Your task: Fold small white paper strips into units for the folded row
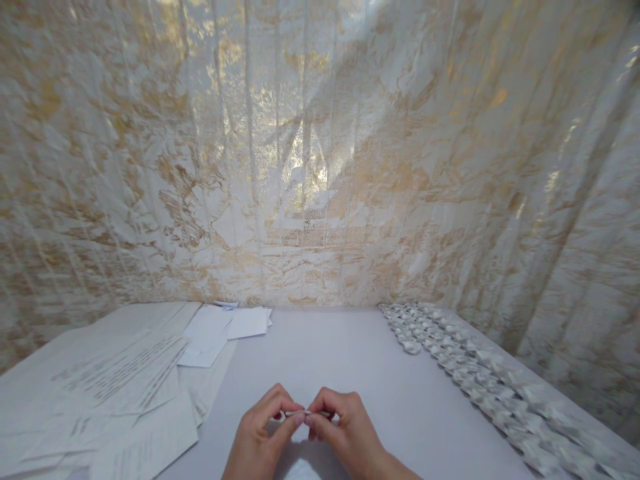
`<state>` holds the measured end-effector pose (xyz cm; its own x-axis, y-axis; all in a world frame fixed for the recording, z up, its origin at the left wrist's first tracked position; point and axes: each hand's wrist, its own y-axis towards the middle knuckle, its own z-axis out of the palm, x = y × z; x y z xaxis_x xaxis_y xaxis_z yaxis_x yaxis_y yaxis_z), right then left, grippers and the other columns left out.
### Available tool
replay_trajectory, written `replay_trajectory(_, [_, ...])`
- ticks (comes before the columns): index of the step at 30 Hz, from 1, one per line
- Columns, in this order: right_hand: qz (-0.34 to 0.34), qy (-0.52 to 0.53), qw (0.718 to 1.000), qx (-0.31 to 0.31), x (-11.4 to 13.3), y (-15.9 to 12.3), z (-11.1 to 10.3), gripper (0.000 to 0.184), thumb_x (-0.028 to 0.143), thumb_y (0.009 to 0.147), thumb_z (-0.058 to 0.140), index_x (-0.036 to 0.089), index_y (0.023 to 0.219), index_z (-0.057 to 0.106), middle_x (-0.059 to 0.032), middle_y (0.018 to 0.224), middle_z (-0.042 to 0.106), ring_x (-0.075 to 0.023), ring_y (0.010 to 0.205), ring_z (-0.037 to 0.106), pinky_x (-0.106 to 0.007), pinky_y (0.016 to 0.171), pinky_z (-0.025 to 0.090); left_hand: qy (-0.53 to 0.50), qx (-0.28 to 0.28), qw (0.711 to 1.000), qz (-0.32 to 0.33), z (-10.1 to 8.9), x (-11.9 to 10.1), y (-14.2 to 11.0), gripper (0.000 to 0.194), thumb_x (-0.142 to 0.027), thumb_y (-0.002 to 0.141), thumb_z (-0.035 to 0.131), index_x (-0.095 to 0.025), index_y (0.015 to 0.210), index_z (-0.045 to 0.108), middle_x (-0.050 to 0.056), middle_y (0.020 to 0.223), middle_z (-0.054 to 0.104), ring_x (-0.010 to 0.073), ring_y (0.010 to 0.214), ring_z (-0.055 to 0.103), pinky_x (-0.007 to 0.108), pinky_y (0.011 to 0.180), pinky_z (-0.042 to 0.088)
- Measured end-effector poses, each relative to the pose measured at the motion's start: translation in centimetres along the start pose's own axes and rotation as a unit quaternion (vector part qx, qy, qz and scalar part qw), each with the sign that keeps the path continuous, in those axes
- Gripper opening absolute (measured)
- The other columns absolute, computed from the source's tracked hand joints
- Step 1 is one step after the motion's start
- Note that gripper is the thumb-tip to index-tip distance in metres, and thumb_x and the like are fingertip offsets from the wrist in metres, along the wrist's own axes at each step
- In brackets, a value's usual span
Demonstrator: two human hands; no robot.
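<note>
Low in the middle of the head view, my left hand (265, 427) and my right hand (350, 427) meet at the fingertips. Both are closed, thumb against fingers, on a thin strip of folded white paper (296, 413). Most of the strip is hidden by the fingers, so its full shape does not show. A shiny pale thing (303, 469) lies on the table below the hands, cut off by the frame edge; I cannot make out what it is.
Printed sheets (125, 373) overlap on the left of the white table (320, 347). Small blank papers (205, 337) lie at the back left. Long rows of small folded paper pieces (480, 380) run along the right. A patterned curtain (310, 167) hangs behind the table.
</note>
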<state>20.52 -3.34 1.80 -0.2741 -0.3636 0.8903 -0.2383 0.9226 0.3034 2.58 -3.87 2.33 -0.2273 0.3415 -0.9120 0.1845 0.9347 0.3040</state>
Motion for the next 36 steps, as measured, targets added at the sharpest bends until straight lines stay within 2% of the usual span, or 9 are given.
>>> replay_trajectory(6, [0.030,-0.083,0.996,0.020,-0.6,0.5,-0.6,0.009,0.010,0.078,0.067,0.017,0.073,0.068,0.0035,0.062,0.061,-0.0126,0.058,0.050,-0.021,0.057,0.034,0.039,0.035,0.997,-0.061,-0.1,1.4,0.5,0.030,-0.047,0.085,0.061,-0.023,0.078,0.079,0.001,0.074,0.065,0.0218,0.074,0.058,0.030,0.070,0.041])
replay_trajectory(8, [0.017,-0.108,0.994,0.018,-0.9,0.5,-0.7,0.010,0.009,0.078,0.067,0.018,0.083,0.067,0.0046,0.066,0.057,-0.0131,0.062,0.050,-0.022,0.059,0.034,0.058,0.040,0.996,-0.055,-0.3,1.5,0.6,0.030,-0.046,0.086,0.060,-0.023,0.081,0.079,0.001,0.075,0.066,0.0221,0.075,0.060,0.030,0.071,0.042])
replay_trajectory(10, [0.003,-0.116,0.993,0.017,-0.9,0.3,-0.7,0.009,0.014,0.084,0.064,0.019,0.092,0.065,0.0058,0.067,0.052,-0.0137,0.062,0.048,-0.023,0.060,0.034,0.082,0.031,0.995,-0.041,-0.5,1.3,0.6,0.028,-0.043,0.087,0.059,-0.024,0.083,0.079,0.001,0.075,0.066,0.0225,0.076,0.062,0.030,0.071,0.043])
replay_trajectory(12, [-0.001,-0.114,0.993,0.020,-0.8,0.2,-0.7,0.007,0.018,0.090,0.056,0.019,0.094,0.062,0.0066,0.065,0.048,-0.0140,0.061,0.046,-0.023,0.059,0.033,0.096,0.025,0.995,-0.025,-0.6,1.0,0.6,0.025,-0.040,0.087,0.060,-0.025,0.085,0.080,0.002,0.075,0.066,0.0230,0.075,0.062,0.030,0.071,0.044])
replay_trajectory(14, [0.001,-0.113,0.993,0.022,-0.5,0.1,-0.6,0.008,0.017,0.090,0.053,0.020,0.092,0.060,0.0066,0.064,0.047,-0.0143,0.060,0.046,-0.024,0.059,0.033,0.097,0.020,0.995,-0.013,-0.6,0.7,0.5,0.023,-0.040,0.086,0.062,-0.026,0.089,0.081,0.002,0.076,0.067,0.0234,0.075,0.063,0.030,0.071,0.046])
replay_trajectory(17, [0.011,-0.109,0.994,0.018,-0.3,0.1,-0.5,0.012,0.013,0.086,0.054,0.021,0.093,0.058,0.0071,0.064,0.046,-0.0143,0.060,0.045,-0.023,0.057,0.032,0.096,0.011,0.995,-0.001,-0.4,0.5,0.4,0.023,-0.040,0.087,0.064,-0.025,0.094,0.080,0.003,0.079,0.069,0.0234,0.075,0.064,0.030,0.071,0.048])
replay_trajectory(25, [0.003,-0.093,0.996,0.008,-0.6,0.1,-0.2,0.027,0.004,0.075,0.050,0.021,0.095,0.055,0.0082,0.064,0.043,-0.0141,0.059,0.044,-0.023,0.055,0.031,0.112,0.020,0.994,-0.007,0.0,0.8,0.0,0.020,-0.026,0.084,0.057,-0.020,0.098,0.071,0.004,0.085,0.070,0.0225,0.078,0.066,0.030,0.075,0.050])
replay_trajectory(32, [0.001,-0.073,0.997,-0.003,-0.4,0.0,0.0,0.034,0.000,0.070,0.049,0.022,0.096,0.054,0.0090,0.064,0.041,-0.0133,0.058,0.042,-0.022,0.054,0.029,0.095,0.020,0.995,-0.016,-0.1,0.4,-0.1,0.020,-0.033,0.090,0.051,-0.021,0.097,0.066,0.004,0.085,0.071,0.0238,0.081,0.067,0.031,0.078,0.049])
replay_trajectory(36, [-0.013,-0.084,0.996,-0.003,-0.2,-0.2,0.1,0.038,-0.001,0.069,0.049,0.022,0.098,0.054,0.0094,0.064,0.041,-0.0126,0.057,0.041,-0.022,0.054,0.028,0.092,0.021,0.995,-0.038,-0.2,0.7,0.1,0.023,-0.037,0.091,0.047,-0.021,0.098,0.063,0.000,0.076,0.063,0.0222,0.073,0.063,0.030,0.071,0.047])
